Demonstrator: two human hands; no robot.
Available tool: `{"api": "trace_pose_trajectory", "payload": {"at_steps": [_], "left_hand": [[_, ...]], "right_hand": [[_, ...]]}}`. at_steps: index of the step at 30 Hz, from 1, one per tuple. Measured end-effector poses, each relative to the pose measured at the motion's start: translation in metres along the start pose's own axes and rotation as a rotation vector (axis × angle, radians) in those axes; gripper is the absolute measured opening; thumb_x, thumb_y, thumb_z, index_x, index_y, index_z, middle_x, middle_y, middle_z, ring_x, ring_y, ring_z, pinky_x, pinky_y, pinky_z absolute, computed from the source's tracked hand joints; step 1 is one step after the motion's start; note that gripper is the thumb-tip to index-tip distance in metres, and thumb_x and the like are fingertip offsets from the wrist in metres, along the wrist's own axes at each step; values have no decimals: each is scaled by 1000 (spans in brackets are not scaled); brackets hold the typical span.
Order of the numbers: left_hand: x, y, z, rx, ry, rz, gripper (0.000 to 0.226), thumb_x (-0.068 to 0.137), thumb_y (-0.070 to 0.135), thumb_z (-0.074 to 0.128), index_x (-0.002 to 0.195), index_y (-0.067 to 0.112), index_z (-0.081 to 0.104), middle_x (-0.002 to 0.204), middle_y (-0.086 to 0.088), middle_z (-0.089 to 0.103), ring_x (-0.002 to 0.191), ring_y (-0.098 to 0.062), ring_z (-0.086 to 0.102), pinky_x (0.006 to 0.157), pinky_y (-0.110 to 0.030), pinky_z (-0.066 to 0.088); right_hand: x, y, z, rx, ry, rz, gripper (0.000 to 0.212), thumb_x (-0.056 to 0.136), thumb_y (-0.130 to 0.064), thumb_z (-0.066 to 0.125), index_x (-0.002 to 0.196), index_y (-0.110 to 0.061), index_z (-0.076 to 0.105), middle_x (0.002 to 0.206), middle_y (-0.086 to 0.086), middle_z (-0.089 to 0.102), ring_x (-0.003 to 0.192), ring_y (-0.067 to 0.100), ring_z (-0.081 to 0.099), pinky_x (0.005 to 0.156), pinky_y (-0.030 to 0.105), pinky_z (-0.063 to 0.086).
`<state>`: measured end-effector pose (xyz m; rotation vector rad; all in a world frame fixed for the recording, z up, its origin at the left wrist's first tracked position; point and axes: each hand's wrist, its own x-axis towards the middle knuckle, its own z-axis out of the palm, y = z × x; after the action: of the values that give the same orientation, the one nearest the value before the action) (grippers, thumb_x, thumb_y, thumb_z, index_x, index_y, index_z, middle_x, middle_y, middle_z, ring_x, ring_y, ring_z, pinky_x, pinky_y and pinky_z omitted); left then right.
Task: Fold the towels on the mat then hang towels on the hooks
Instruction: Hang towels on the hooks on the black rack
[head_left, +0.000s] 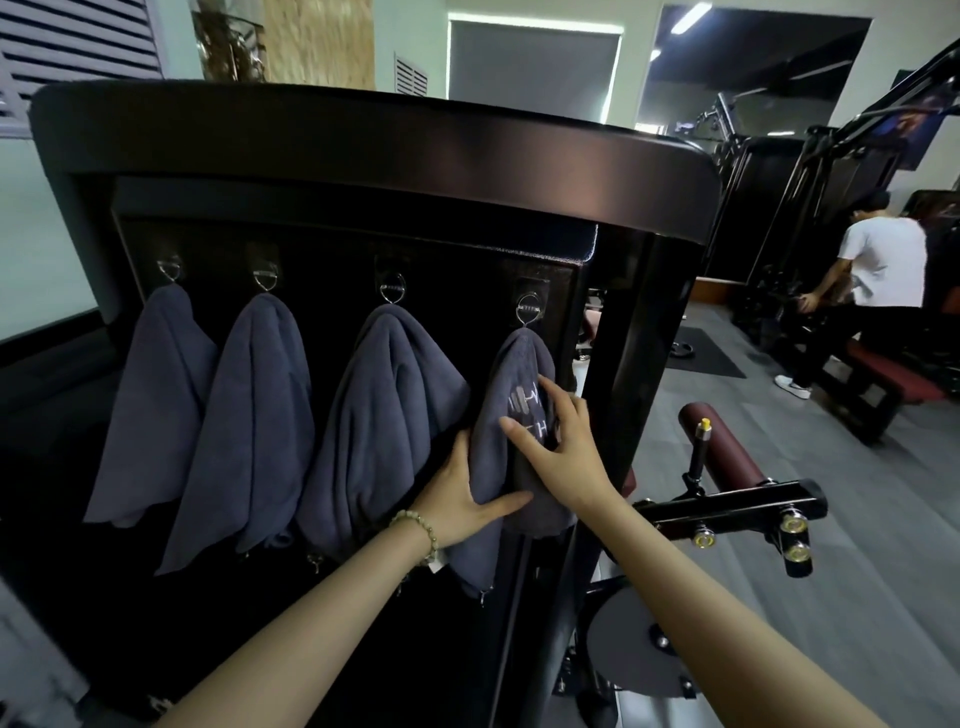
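Note:
Several grey towels hang from metal hooks on a black panel. The rightmost towel, with a pale dumbbell logo, hangs from the rightmost hook. My left hand grips that towel's lower left edge, thumb across the front. My right hand lies on the towel's front right side, fingers spread over the logo. Three other towels hang to the left: one beside it, one in the middle, one at far left. No mat is in view.
The black panel belongs to a gym machine. A maroon roller pad and a black bar with bolts jut out at right. A person in a white shirt stands at machines in the back right. Grey floor lies to the right.

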<state>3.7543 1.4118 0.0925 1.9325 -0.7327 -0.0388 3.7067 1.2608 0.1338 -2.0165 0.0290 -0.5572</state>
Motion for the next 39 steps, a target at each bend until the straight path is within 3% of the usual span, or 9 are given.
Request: {"api": "trace_pose_trajectory", "payload": {"at_steps": [3,7,13,16,22,26,30,35,39], "left_hand": [[-3,2,0,-79,16,-17,94,63,49,80,138,24,30,135,13,45,125,3,43,95,-7,35],[-8,1,-9,-9,83,-14,87,62,47,82,130,24,33,121,12,53,110,-2,52,92,-18,43],[-16,-19,-3,83,71,29,96,65,38,84,139,16,27,137,7,40,121,3,36,87,9,20],[-35,-35,-2,138,120,91,99,65,46,78,144,17,24,146,5,35,135,-4,32,108,-8,22],[-60,-18,1,306,198,316,87,78,51,62,147,19,20,152,-2,24,141,-16,25,113,-28,24],[-66,9,40,529,32,545,72,88,55,43,147,21,22,154,-3,25,144,-20,17,119,-36,11],[-83,37,121,630,-217,586,74,88,60,31,149,19,21,156,-2,24,145,-20,11,120,-37,1],[-148,85,263,643,-494,653,85,81,68,20,149,17,24,154,-7,28,144,-28,21,118,-41,5],[-238,146,375,612,-738,757,102,66,78,-8,151,23,0,160,0,3,147,-22,0,118,-40,-3]], "right_hand": [[-6,-1,3,137,-67,57,69,80,-43,71,138,-39,32,132,-17,48,116,-11,49,100,21,45],[-11,-5,11,147,-51,61,69,78,-35,76,130,-33,31,120,-18,52,104,-11,57,85,11,49],[2,-1,29,-59,63,48,90,69,-47,79,137,-29,22,137,-4,38,121,13,49,101,31,46],[3,2,29,-62,71,34,89,68,-54,77,135,-35,22,140,-4,41,123,11,50,102,33,46],[-33,14,-5,-59,51,54,68,90,-43,59,148,-31,25,149,-6,36,134,2,35,112,28,33],[-92,41,-70,-454,120,78,63,92,-48,53,148,-31,29,153,-6,30,140,9,28,114,28,25],[-191,74,-155,-730,202,225,64,92,-47,54,148,-28,30,157,-2,24,144,20,23,117,40,21],[-377,90,-256,-925,326,534,67,92,-53,50,149,-27,27,158,2,20,147,22,15,118,40,12],[-550,79,-310,-981,445,859,66,94,-51,48,150,-28,22,160,-2,11,148,19,9,117,37,7]]}}
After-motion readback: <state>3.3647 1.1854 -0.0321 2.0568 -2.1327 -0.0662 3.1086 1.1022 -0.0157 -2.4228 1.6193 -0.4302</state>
